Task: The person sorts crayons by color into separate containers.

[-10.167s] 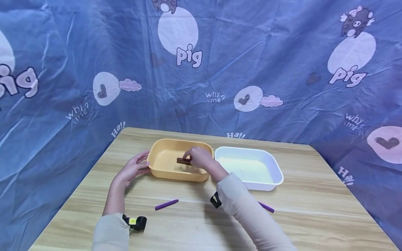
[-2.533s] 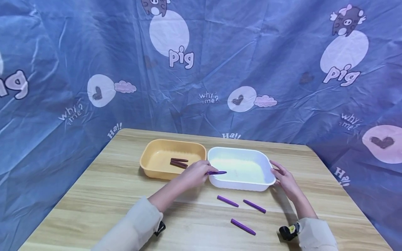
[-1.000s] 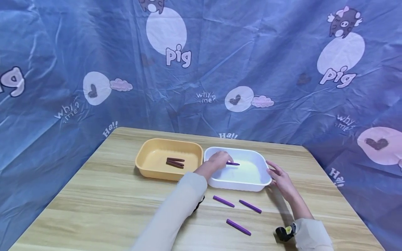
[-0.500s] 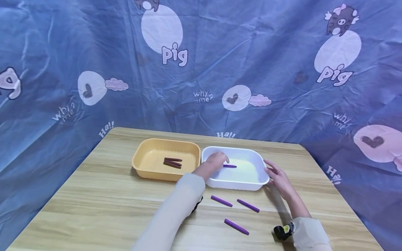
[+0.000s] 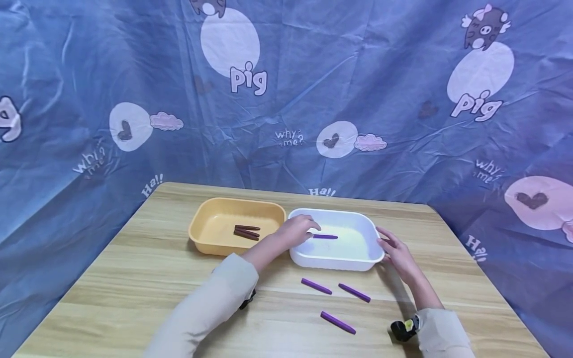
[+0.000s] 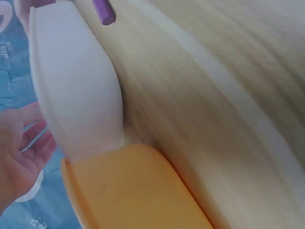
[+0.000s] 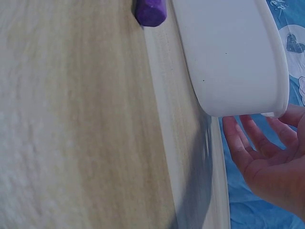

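Note:
In the head view, a purple crayon [image 5: 325, 237] lies on the floor of a white plastic bin [image 5: 335, 263]. My left hand [image 5: 298, 230] hovers over that bin's left end, fingers loosely bent and holding nothing; the left wrist view shows the same hand [image 6: 21, 152] beside the rim. At the bin's right end my right hand [image 5: 400, 254] holds the rim, thumb over the edge and fingers against the outer wall. The right wrist view has those fingers [image 7: 259, 140] spread at the end wall. Three more purple crayons [image 5: 337, 322] rest on the table in front.
Touching the white bin on its left is a yellow bin [image 5: 215, 247] with three brown crayons [image 5: 246, 233] inside. Both stand toward the back of the wooden table [image 5: 147, 278]. A blue printed cloth [image 5: 286, 99] hangs behind and at the sides.
My left hand carried a purple crayon into the white bin, let it go and drew back left. Earlier, my right hand held a brown crayon over the yellow bin; now it holds the white one.

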A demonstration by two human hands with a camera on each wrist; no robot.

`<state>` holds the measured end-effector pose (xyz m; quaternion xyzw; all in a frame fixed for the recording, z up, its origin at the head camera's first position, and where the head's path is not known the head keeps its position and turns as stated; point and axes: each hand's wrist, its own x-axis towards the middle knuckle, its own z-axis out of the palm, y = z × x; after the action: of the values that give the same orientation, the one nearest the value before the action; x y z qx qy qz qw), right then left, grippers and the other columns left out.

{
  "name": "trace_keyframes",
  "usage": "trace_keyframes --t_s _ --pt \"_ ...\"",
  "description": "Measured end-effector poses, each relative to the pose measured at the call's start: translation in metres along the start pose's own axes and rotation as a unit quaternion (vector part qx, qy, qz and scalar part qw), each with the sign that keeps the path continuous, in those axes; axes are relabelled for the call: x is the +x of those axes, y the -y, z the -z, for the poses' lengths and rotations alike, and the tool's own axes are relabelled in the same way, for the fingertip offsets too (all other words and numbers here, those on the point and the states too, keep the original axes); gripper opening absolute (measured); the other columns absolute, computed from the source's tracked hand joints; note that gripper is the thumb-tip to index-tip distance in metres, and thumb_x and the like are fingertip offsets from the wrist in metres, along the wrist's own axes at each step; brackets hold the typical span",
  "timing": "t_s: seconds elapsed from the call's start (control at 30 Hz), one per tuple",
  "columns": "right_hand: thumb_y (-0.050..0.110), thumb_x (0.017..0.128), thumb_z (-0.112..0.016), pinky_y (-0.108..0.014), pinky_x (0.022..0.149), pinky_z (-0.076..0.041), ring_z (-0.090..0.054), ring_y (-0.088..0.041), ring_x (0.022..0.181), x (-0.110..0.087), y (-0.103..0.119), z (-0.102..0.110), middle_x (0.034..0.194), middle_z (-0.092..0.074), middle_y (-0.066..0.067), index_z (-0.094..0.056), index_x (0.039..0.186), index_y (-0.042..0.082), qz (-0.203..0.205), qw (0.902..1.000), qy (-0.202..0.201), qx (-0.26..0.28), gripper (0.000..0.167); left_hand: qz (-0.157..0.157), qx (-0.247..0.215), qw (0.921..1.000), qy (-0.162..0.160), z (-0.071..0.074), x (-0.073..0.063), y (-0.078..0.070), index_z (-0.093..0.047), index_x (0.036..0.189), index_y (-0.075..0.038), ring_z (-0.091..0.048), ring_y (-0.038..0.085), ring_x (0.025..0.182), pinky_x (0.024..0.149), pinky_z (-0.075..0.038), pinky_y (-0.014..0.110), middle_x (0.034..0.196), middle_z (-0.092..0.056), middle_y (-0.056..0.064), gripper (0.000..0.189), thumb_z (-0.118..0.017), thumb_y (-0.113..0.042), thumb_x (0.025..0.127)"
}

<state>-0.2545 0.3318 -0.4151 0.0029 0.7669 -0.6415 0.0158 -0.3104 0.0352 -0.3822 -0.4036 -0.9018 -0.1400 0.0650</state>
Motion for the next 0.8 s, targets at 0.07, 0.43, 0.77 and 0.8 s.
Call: trace_keyframes --t_s 0.07,0.43,0.77,0.8 --pt "0.018 0.098 -0.043 -0.022 0.073 -0.05 -0.056 -0.003 0.085 0.0 0.0 0.0 0.112 -0.05 -0.008 -0.02 0.143 -0.004 0.0 1.0 0.001 0.0 0.054 -0.007 -0.023 0.9994 -0.025 0.004 -0.01 -0.001 -0.069 0.107 -0.011 -0.056 0.016 0.102 0.091 -0.041 0.022 0.104 -0.063 0.002 0.024 -0.066 -0.007 0.083" --pt "0.019 0.098 -0.044 -0.023 0.072 -0.05 -0.056 -0.005 0.086 0.0 -0.002 0.001 0.117 -0.048 -0.016 -0.023 0.142 -0.003 -0.004 0.9999 -0.004 -0.011 0.054 -0.09 -0.046 0.9915 -0.083 0.006 -0.055 -0.025 -0.069 0.104 -0.012 -0.056 0.014 0.097 0.088 -0.042 0.019 0.102 -0.062 0.0 0.021 -0.068 -0.013 0.083" --pt "0.02 0.098 -0.044 -0.024 0.072 -0.05 -0.056 -0.006 0.086 -0.001 -0.001 0.0 0.12 -0.047 -0.019 -0.021 0.143 -0.003 -0.003 0.9999 -0.002 -0.016 0.055 -0.232 0.0 0.9666 -0.11 -0.016 -0.073 -0.033 -0.069 0.104 -0.013 -0.055 0.01 0.094 0.082 -0.042 0.012 0.103 -0.061 -0.002 0.019 -0.066 -0.012 0.085" --pt "0.02 0.098 -0.044 -0.024 0.072 -0.05 -0.057 -0.006 0.086 -0.001 -0.001 0.0 0.119 -0.048 -0.018 -0.021 0.143 -0.003 -0.003 0.9999 -0.003 -0.015 0.055 -0.245 0.013 0.9638 -0.105 -0.017 -0.074 -0.032 -0.069 0.104 -0.014 -0.055 0.009 0.093 0.082 -0.041 0.012 0.103 -0.061 -0.003 0.02 -0.066 -0.013 0.085"
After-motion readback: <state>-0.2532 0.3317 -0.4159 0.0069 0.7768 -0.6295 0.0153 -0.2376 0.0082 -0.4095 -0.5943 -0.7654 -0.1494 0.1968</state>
